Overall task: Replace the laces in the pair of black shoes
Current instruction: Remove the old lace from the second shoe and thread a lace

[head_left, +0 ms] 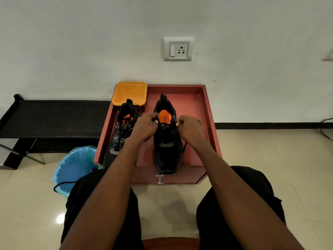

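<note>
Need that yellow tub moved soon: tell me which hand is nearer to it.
Left. The left hand is just below and right of the yellow tub, between the two shoes; the right hand is farther right, past the right shoe.

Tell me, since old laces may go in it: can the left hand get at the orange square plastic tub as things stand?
Probably yes. The orange square plastic tub sits open-topped just beyond the left hand, nothing covering it, though that hand now pinches the black shoe's lace.
</note>
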Demonstrator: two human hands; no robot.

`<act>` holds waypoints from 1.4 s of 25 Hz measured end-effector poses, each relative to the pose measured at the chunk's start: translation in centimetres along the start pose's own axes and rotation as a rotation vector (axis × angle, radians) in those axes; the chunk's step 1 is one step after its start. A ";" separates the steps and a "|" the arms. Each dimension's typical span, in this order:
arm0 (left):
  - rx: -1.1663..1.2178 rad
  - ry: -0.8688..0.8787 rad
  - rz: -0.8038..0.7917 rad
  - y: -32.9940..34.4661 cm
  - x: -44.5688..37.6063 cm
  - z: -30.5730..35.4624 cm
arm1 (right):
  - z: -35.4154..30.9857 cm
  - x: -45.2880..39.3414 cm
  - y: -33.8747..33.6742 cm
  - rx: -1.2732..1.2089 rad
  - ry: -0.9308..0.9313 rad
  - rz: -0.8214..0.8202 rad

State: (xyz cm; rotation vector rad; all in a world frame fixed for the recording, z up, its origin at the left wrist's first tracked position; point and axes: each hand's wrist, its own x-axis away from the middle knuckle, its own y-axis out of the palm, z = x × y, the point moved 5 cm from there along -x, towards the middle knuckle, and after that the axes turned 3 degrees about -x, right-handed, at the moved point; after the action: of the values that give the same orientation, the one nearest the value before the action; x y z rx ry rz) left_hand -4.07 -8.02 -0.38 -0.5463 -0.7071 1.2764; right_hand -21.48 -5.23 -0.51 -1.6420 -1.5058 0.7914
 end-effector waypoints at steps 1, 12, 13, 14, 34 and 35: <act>-0.002 0.001 -0.001 0.0 0.1 0.1 | 0.2 -0.1 -0.9 -0.029 0.027 0.074; 0.004 0.019 -0.007 -0.3 0.6 0.8 | 1.0 0.4 -3.4 -0.043 0.062 0.187; -0.009 0.028 -0.004 -0.3 0.7 0.9 | 0.3 0.3 -1.6 -0.025 0.009 0.059; -0.017 0.033 -0.001 -0.2 0.7 1.0 | -0.1 0.3 -0.2 0.007 -0.022 -0.016; 0.072 -0.052 0.018 -0.5 1.8 0.7 | 0.1 1.6 -0.4 -0.371 0.371 -0.218; 0.070 -0.072 0.028 -0.8 2.1 0.4 | 0.0 1.9 -0.1 -0.350 0.379 -0.243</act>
State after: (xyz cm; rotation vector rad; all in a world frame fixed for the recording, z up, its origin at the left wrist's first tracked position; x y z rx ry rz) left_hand -3.59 -6.17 0.80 -0.4564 -0.7145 1.3469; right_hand -21.37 -3.36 -0.32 -1.6942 -1.5816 0.0753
